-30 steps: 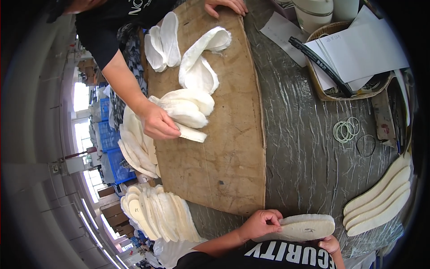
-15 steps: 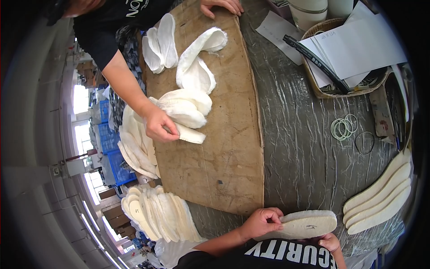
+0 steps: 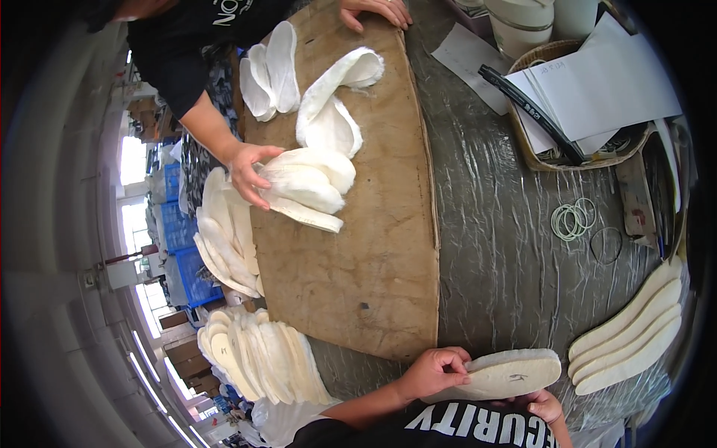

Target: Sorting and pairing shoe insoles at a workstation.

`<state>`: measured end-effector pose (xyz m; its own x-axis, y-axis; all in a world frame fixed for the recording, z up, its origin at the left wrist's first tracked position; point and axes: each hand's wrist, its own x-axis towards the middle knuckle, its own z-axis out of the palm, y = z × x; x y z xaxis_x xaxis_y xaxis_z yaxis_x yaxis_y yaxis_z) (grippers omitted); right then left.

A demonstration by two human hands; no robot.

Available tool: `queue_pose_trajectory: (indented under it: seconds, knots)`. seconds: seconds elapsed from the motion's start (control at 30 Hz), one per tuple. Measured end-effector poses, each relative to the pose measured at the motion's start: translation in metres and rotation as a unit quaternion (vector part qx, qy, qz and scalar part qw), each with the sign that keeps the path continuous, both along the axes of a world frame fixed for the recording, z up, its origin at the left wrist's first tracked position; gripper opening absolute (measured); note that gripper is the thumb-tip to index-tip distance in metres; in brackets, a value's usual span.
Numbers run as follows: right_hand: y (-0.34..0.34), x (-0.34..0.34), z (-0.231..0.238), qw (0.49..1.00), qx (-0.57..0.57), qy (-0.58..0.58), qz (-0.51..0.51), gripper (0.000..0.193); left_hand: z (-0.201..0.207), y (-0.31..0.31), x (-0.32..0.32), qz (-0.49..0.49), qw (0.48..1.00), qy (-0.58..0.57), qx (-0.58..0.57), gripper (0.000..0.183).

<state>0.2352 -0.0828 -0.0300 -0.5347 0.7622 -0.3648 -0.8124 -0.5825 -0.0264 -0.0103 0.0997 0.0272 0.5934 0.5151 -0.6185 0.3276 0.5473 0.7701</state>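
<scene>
A cream fleece insole with a dark handwritten mark lies across the front of my body. My left hand pinches its left end between thumb and fingers. At its near right edge is my right hand, curled against the insole, with some fingertips hidden beneath it. To the left, a thick row of stacked insoles stands beside my left forearm. Several more insoles lie fanned on the right side of the table.
Across the brown board, a co-worker's hand touches a fanned group of white insoles. More fluffy insoles lie farther back. At back right are a wicker basket, papers, a black marker and rubber bands.
The co-worker's hand has let go of the front insole in the fan and opened, drawing back and away. That insole now lies against the others. My hands have barely shifted.
</scene>
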Motion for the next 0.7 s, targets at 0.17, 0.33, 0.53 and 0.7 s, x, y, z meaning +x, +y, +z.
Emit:
queue_pose_trajectory:
  seconds: [0.17,0.33,0.53,0.7]
  knots:
    - [0.035,-0.004,0.025,0.999,0.0,0.035,-0.025,0.067,0.003,-0.008,0.002,0.028,0.998,0.008,0.059,0.015]
    - [0.029,0.02,0.033,0.99,0.026,-0.03,0.136,0.063,-0.003,-0.028,-0.006,0.094,0.99,0.035,0.094,0.014]
    - [0.101,0.004,0.131,0.942,0.303,-0.059,-0.13,0.052,-0.007,-0.039,-0.001,0.103,0.967,0.107,0.204,0.011]
    - [0.127,-0.065,0.254,0.857,0.369,0.143,-0.33,0.065,-0.005,-0.04,0.011,0.149,0.978,0.074,0.128,0.012]
